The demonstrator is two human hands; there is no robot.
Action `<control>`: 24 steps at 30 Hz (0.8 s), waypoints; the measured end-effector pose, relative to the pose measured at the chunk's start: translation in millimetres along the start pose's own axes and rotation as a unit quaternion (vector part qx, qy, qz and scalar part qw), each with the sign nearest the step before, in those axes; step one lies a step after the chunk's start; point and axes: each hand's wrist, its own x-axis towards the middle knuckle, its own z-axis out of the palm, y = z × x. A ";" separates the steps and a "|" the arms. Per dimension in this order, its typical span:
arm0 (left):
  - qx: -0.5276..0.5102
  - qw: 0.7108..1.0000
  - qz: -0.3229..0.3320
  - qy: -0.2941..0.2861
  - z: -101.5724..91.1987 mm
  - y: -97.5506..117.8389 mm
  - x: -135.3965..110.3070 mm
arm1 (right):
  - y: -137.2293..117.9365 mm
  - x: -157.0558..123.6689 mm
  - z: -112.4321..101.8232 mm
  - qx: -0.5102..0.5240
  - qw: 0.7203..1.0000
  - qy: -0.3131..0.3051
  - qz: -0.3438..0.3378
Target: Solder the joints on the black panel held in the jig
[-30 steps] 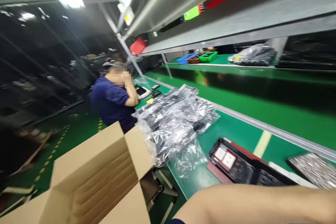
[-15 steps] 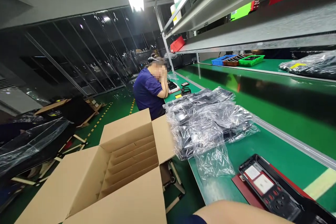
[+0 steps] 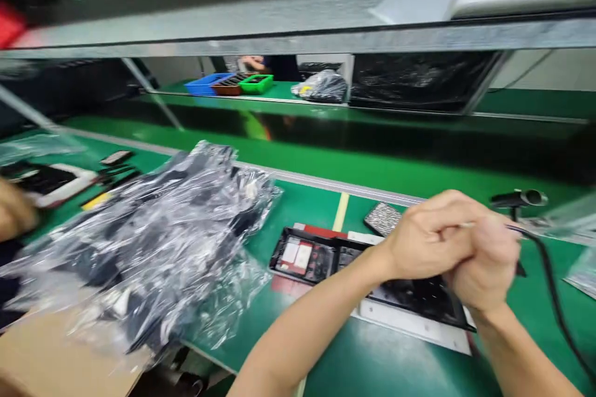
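Observation:
My left hand [image 3: 431, 236] and my right hand [image 3: 487, 263] are pressed together, both with fingers curled, above the right end of a black tray [image 3: 326, 257] of red-and-white keypad parts on the green bench. Whatever they pinch is hidden. A black cable [image 3: 554, 298] runs from beside my right hand down to the lower right. A black cylindrical tool [image 3: 518, 199] stands just behind my right hand.
A heap of black items in clear plastic bags [image 3: 153, 242] covers the left of the bench, and a cardboard flap [image 3: 46, 356] lies below it. A co-worker's blurred hand [image 3: 13, 214] is at the far left. Blue and green bins [image 3: 258, 82] stand on the rear shelf. A small speckled pad [image 3: 382, 218] lies behind the tray.
The view has swung right, away from the open carton and the seated co-worker. Both my hands have come into view, joined over the black tray; before, only a forearm showed.

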 end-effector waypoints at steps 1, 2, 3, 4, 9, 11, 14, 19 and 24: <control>-0.040 0.999 0.014 0.013 -2.0 -1.5 -1.5 | -1.8 -2.6 -2.6 -0.007 1.000 0.014 -0.004; -0.072 0.997 0.023 0.022 -4.0 -2.6 -3.1 | -2.5 -4.5 -2.8 -0.007 1.000 0.021 -0.001; -0.097 0.994 0.030 0.030 -5.5 -3.2 -4.5 | -2.4 -5.9 -1.8 -0.002 1.000 0.025 0.006; -0.111 0.993 0.034 0.031 -6.4 -3.2 -5.8 | -1.7 -7.1 -0.1 0.004 0.999 0.027 0.016; -0.123 0.991 0.030 0.032 -6.4 0.0 -9.9 | 5.4 -13.1 3.0 0.018 0.998 0.043 0.031; -0.115 0.993 0.024 0.027 -6.9 -0.1 -11.0 | 7.7 -15.6 1.9 0.011 0.999 0.044 0.028; -0.117 0.992 0.030 0.022 -8.1 -0.6 -12.1 | 7.9 -17.9 2.0 0.012 0.998 0.047 0.029; -0.125 0.991 0.033 0.033 -9.1 2.2 -12.4 | 0.4 -15.5 8.6 0.038 0.998 0.045 0.035; -0.125 0.991 0.030 0.039 -10.3 6.8 -12.7 | -6.7 -11.8 15.0 0.036 0.998 0.044 0.032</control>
